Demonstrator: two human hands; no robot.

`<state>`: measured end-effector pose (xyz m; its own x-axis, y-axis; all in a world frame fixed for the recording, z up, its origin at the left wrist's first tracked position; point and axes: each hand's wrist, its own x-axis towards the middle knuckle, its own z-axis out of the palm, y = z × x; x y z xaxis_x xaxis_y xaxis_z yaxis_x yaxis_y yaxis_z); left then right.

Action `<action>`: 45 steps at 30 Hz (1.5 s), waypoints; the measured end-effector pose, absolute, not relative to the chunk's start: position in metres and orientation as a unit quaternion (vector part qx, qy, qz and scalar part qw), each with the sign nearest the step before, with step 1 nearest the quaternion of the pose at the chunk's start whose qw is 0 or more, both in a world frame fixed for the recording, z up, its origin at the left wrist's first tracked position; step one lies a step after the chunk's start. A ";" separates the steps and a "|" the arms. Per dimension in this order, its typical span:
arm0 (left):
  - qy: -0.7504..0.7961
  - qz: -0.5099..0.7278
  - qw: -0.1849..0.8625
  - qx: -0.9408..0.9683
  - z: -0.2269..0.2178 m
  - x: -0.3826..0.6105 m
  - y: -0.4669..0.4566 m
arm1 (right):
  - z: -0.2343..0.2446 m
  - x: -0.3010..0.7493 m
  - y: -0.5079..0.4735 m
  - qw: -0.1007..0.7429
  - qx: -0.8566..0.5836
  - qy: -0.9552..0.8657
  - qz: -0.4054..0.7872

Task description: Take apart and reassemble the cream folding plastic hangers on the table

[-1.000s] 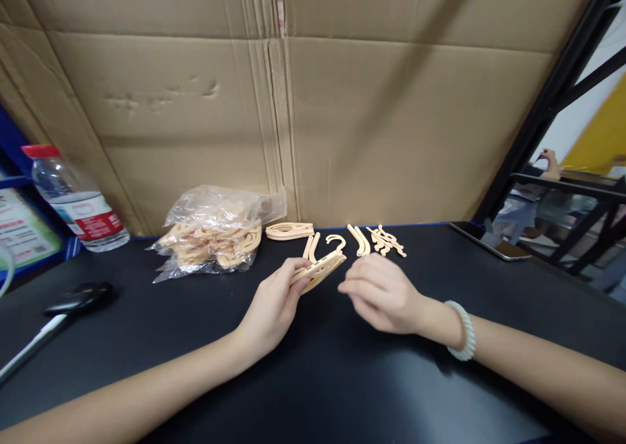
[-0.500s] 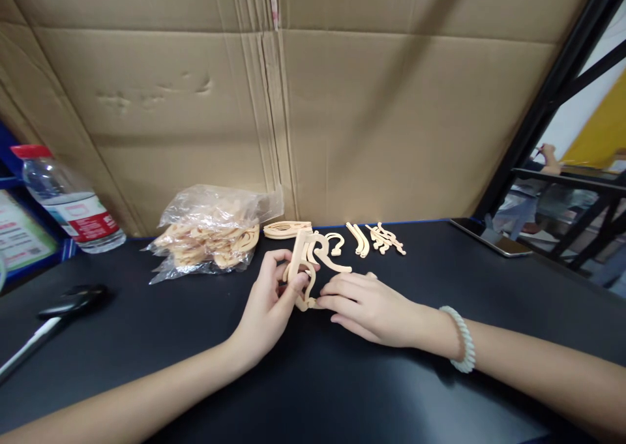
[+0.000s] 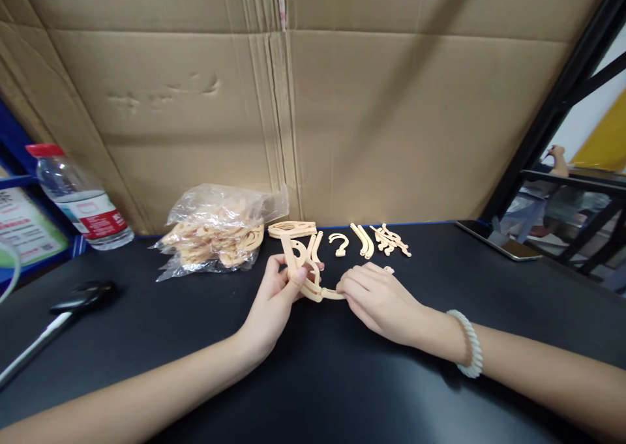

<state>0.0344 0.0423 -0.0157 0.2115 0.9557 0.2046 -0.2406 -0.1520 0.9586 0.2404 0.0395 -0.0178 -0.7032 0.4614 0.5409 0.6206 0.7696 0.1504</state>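
Grip of left hand [image 3: 271, 304] pinched shut on beige frame [image 3: 313, 291], just right of plastic bag [image 3: 215, 232], low over desk [image 3: 313, 379]. Grip of right hand [image 3: 379, 294] closed on frame's lower end. Farther right of bag, loose and unjoined: hook [image 3: 338, 243], curved strips [image 3: 362, 240], small parts [image 3: 391, 240]. Bag looks well filled.

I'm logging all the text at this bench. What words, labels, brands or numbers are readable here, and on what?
No text here is clear enough to quote.
On the water bottle: red label with white print, too blurred to read.
On the printed card at the left edge: lines of text, too small and blurred.
On the beige plastic part held by the left hand and right hand: no marking visible.
On the cardboard: no print visible.
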 end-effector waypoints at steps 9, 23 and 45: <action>0.373 0.475 0.517 0.606 -0.013 0.037 0.037 | -0.017 0.241 0.040 0.259 -0.284 -0.900 -0.204; 0.393 0.444 0.566 0.573 -0.011 0.037 0.040 | -0.016 0.238 0.040 0.253 -0.250 -0.893 -0.276; 0.398 0.476 0.585 0.522 -0.011 0.035 0.049 | -0.027 0.285 0.108 0.274 -0.350 -0.891 -0.090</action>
